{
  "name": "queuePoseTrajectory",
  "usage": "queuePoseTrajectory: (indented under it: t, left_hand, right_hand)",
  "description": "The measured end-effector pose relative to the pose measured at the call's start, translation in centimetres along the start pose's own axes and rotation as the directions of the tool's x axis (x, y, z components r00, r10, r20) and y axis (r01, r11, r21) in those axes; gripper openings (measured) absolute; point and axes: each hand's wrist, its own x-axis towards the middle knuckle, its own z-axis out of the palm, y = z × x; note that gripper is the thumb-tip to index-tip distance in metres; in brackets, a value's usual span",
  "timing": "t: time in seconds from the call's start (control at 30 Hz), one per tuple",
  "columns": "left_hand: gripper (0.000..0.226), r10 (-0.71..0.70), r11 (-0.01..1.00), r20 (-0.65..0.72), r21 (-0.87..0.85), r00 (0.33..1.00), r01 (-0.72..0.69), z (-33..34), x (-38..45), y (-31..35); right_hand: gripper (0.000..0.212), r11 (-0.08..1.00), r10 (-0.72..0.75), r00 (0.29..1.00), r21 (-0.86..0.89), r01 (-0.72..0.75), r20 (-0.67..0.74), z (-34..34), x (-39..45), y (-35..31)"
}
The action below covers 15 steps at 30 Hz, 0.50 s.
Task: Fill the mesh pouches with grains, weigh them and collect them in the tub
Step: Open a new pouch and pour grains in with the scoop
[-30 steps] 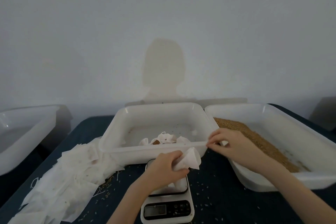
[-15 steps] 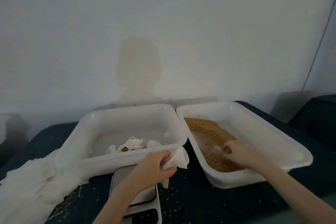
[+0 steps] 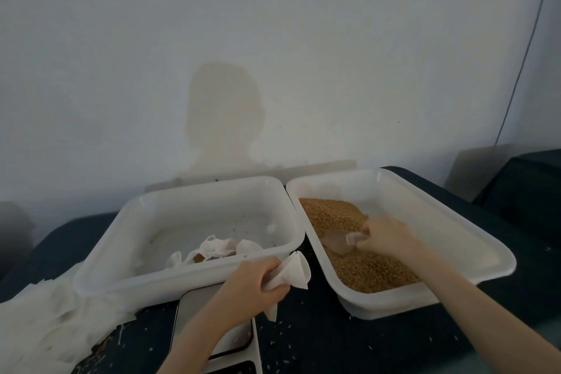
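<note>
My left hand (image 3: pixel 250 284) grips a white mesh pouch (image 3: pixel 293 272), its mouth held open toward the right, above the gap between the two tubs. My right hand (image 3: pixel 384 235) holds a clear plastic scoop (image 3: pixel 337 242) by its handle, and the scoop's bowl lies in the brown grains (image 3: pixel 364 267) of the right white tub (image 3: pixel 473 240). The middle white tub (image 3: pixel 151 222) holds a few filled pouches (image 3: pixel 218 249). A kitchen scale (image 3: pixel 209 328) sits below my left forearm, partly hidden by it.
A heap of empty white pouches (image 3: pixel 51 322) lies at the left on the dark blue table (image 3: pixel 349 346). Loose grains are scattered on the table near the scale. A white wall stands close behind the tubs, with a cable (image 3: pixel 528 48) at the right.
My right hand has gone from the middle tub's rim into the grain tub and now holds the scoop. The view has swung right. My left hand keeps the pouch.
</note>
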Motion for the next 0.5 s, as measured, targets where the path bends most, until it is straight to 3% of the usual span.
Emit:
queuePoseTrajectory:
  t: [0.13,0.33,0.5]
  left_hand:
    - [0.018,-0.006,1.000,0.012,0.021,1.000,0.006,0.2,0.1,-0.1]
    - [0.022,-0.024,0.999,-0.007,0.024,1.000,0.024,-0.1,0.2,-0.7]
    - [0.020,-0.025,0.999,-0.015,0.021,1.000,0.025,-0.4,0.2,-1.1]
  right_hand:
    - [0.031,0.996,-0.041,0.999,0.080,0.041,-0.012,0.7,1.6,-1.5]
    - [0.016,0.972,-0.085,0.995,0.216,0.095,-0.052,2.0,2.7,-1.0]
    - [0.024,0.951,-0.021,0.994,0.304,0.054,-0.112,1.9,2.3,0.1]
